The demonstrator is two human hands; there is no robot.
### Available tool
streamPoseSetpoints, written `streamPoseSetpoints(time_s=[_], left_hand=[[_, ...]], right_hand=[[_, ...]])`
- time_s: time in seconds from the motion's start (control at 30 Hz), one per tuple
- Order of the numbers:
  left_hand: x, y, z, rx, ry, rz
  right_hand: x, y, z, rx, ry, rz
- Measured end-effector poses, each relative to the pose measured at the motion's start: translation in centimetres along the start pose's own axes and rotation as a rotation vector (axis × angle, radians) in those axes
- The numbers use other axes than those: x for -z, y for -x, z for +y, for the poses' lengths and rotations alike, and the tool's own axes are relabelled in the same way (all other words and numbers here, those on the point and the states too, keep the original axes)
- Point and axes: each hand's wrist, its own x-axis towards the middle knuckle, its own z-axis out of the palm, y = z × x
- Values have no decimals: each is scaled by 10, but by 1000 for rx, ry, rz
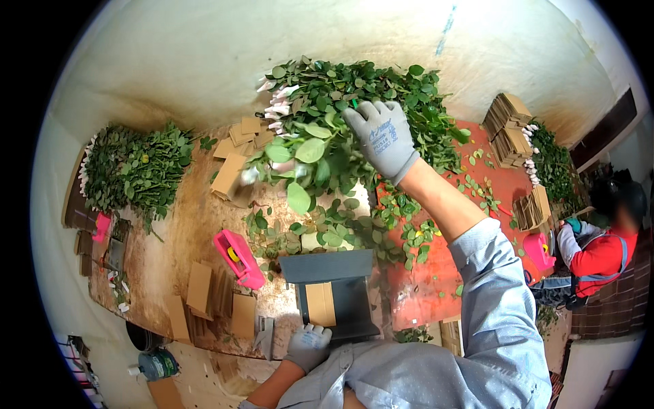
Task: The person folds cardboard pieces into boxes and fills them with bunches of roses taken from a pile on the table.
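Rose stems [320, 146], leafy and heaped at the far edge of the table [174, 238], looked light, springy and easily bruised, best gripped low on the stalks, where the gloved right hand [381, 136] spread wide over them while the left hand [308, 344] rested half-curled, holding nothing, at the near edge.

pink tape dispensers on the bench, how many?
3: one near the grey tray, one at the far left edge, one at right by the co-worker. Leaves may hide others.

Leafy stem pile [340, 95] upper centre on table [170, 232]; right hand [381, 136] on it. Second stem pile [133, 167] far left. Tape dispenser [238, 258] left of tray [330, 290] at lower centre; left hand [308, 346] at tray's near edge. Cardboard stacks [507, 126] upper right.
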Motion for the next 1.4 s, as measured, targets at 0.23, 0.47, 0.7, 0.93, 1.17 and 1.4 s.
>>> streamPoseSetpoints(time_s=[0.23, 0.47, 0.7, 0.93, 1.17, 1.4], left_hand=[[-4, -1, 0, 6, -4, -4], [-16, 7, -2, 22, -89, -30], [-2, -2, -1, 11, -44, -67], [6, -3, 1, 98, 22, -299], [4, -2, 0, 59, -17, -268], [9, -3, 3, 44, -21, -221]], right_hand=[[48, -47, 0, -9, 3, -9], [-15, 97, -18, -99, -317, -678], [-88, 209, -41, -86, -299, -1266], [-142, 155, -13, -119, -200, -1143], [-219, 177, -29, -83, -17, -1126], [-155, 125, -5, 80, 206, -959]])
